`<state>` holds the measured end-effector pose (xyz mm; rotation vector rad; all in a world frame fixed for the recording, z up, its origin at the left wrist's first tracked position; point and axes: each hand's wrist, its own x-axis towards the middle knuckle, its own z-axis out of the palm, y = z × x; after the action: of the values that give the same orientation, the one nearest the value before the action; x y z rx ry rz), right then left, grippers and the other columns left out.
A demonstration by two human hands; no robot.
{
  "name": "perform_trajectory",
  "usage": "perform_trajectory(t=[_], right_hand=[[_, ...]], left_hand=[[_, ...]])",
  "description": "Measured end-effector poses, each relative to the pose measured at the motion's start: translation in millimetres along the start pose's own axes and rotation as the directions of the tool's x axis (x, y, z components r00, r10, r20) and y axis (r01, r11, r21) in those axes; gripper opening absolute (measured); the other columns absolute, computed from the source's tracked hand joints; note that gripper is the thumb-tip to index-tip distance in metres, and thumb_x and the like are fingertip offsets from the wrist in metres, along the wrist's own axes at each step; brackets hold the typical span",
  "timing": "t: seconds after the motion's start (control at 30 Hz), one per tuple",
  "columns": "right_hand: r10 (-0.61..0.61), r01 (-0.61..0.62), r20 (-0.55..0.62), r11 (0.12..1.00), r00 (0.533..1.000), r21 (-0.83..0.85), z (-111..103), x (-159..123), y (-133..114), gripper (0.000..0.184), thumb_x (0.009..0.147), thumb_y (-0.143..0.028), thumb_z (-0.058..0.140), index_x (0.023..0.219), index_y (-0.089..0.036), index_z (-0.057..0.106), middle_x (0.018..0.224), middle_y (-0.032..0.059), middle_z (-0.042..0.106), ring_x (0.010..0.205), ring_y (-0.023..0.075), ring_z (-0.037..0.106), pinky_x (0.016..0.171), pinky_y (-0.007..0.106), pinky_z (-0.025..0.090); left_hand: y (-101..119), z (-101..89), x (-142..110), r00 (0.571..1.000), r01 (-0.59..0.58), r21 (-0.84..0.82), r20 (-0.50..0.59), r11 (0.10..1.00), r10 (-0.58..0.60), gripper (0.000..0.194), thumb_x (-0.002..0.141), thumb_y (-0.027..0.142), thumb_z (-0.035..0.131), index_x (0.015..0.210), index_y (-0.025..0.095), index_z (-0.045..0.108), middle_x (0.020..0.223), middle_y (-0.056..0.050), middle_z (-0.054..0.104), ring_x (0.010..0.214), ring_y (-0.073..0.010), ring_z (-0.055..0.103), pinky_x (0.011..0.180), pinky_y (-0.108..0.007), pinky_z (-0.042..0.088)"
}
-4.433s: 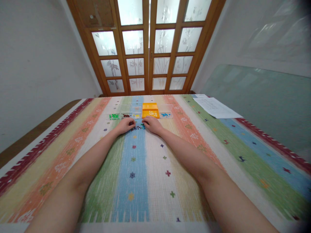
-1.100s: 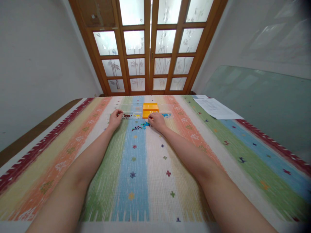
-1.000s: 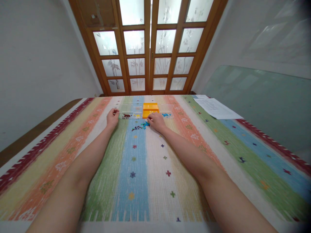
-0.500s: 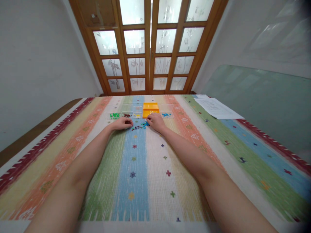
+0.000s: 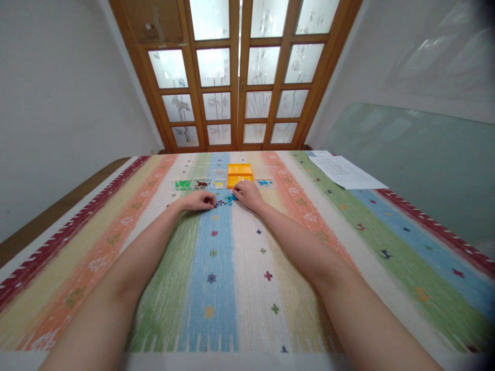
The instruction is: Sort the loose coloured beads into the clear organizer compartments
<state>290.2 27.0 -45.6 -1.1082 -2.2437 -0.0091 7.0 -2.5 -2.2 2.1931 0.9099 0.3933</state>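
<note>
A small heap of mixed coloured beads [image 5: 225,202] lies on the striped cloth far out in front of me. My left hand [image 5: 198,200] rests at the heap's left edge, fingers curled and pinched at the beads. My right hand [image 5: 247,193] sits at the heap's right edge, fingers bent down onto the beads. Behind the heap stands a row of small trays: green pieces [image 5: 182,184], dark red pieces [image 5: 201,183], yellow pieces [image 5: 218,184], an orange tray [image 5: 239,174], and blue pieces [image 5: 265,183]. What either hand holds is too small to see.
The striped cloth [image 5: 216,278] covers a long table. A sheet of paper [image 5: 345,172] lies at the far right. A glass pane [image 5: 417,165] leans on the right wall. Wooden glazed doors [image 5: 240,77] stand beyond the table's far end.
My left hand came back from the green tray at the far left to the left edge of the bead heap. My right hand stayed at the heap's right edge.
</note>
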Motion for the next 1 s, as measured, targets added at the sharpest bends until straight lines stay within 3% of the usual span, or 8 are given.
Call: perform_trajectory(t=[0.13,0.23,0.33,0.4,0.53,0.8,0.9,1.0], right_hand=[[0.002,-0.002,-0.001,1.000,1.000,0.004,0.1,-0.1,0.1,0.018,0.099,-0.030,0.063,0.087,-0.021,0.073,0.089,0.0074,0.070,0.090,0.0237,0.058,0.083,0.035,0.039],[0.009,-0.009,0.011,1.000,1.000,-0.001,-0.5,0.1,-0.5,0.018,0.099,-0.031,0.063,0.087,-0.021,0.073,0.090,0.0072,0.070,0.090,0.0235,0.059,0.083,0.035,0.039],[0.009,-0.009,0.021,1.000,1.000,-0.001,-1.9,0.4,-1.8,0.019,0.100,-0.031,0.063,0.086,-0.021,0.073,0.090,0.0075,0.070,0.090,0.0233,0.058,0.083,0.035,0.039],[0.010,-0.010,0.026,1.000,1.000,0.003,-3.0,0.3,-2.9,0.019,0.100,-0.030,0.062,0.087,-0.021,0.073,0.090,0.0076,0.071,0.090,0.0231,0.058,0.083,0.035,0.039],[0.025,-0.025,0.045,1.000,0.999,0.004,-4.7,0.0,-4.6,0.019,0.100,-0.029,0.061,0.088,-0.020,0.073,0.091,0.0077,0.072,0.091,0.0227,0.058,0.083,0.034,0.039],[0.048,-0.047,0.077,0.999,0.996,-0.011,-5.6,0.2,-6.3,0.020,0.101,-0.030,0.059,0.091,-0.020,0.074,0.093,0.0085,0.072,0.094,0.0232,0.058,0.085,0.033,0.038],[0.039,-0.038,0.070,0.999,0.997,-0.012,-5.4,0.0,-6.7,0.020,0.101,-0.029,0.059,0.091,-0.019,0.074,0.093,0.0084,0.072,0.094,0.0228,0.058,0.084,0.033,0.037],[0.031,-0.030,0.059,0.999,0.998,-0.014,-5.0,-0.3,-6.7,0.020,0.101,-0.029,0.059,0.091,-0.019,0.073,0.093,0.0078,0.072,0.094,0.0225,0.058,0.084,0.033,0.037]], left_hand=[[-0.4,5.1,1.9,0.999,-0.017,0.015,-0.038,1.000,0.017,0.017,0.081,0.034,0.070,0.090,0.021,0.076,0.088,-0.004,0.073,0.080,-0.0186,0.065,0.074,-0.029,0.049],[-2.8,7.1,3.0,0.991,-0.024,-0.060,-0.133,0.998,0.016,0.021,0.084,0.039,0.070,0.090,0.019,0.073,0.091,-0.006,0.073,0.085,-0.0193,0.065,0.080,-0.031,0.051],[-10.6,7.5,5.0,0.966,-0.004,-0.149,-0.257,0.989,-0.035,0.022,0.084,0.040,0.070,0.088,0.018,0.070,0.086,-0.005,0.070,0.079,-0.0174,0.063,0.075,-0.029,0.050],[-18.6,6.8,7.0,0.924,0.017,-0.192,-0.373,0.981,-0.089,0.021,0.081,0.038,0.070,0.087,0.018,0.068,0.082,-0.004,0.068,0.073,-0.0158,0.060,0.070,-0.028,0.048],[-34.2,4.2,9.9,0.787,0.052,-0.243,-0.587,0.969,-0.189,0.018,0.078,0.034,0.067,0.088,0.019,0.066,0.083,-0.002,0.066,0.069,-0.0143,0.056,0.064,-0.026,0.044],[-41.7,-0.5,9.5,0.641,0.073,-0.401,-0.682,0.913,-0.351,0.028,0.078,0.038,0.069,0.097,0.017,0.072,0.087,-0.006,0.073,0.068,-0.0149,0.057,0.061,-0.026,0.042],[-42.3,-1.7,9.6,0.631,0.045,-0.455,-0.677,0.889,-0.379,0.048,0.075,0.039,0.073,0.118,0.017,0.072,0.093,-0.007,0.075,0.066,-0.0138,0.059,0.060,-0.025,0.042],[-40.7,-2.4,7.9,0.671,0.059,-0.424,-0.654,0.904,-0.350,0.056,0.078,0.041,0.072,0.128,0.017,0.069,0.100,-0.008,0.076,0.067,-0.0136,0.060,0.060,-0.026,0.044]])
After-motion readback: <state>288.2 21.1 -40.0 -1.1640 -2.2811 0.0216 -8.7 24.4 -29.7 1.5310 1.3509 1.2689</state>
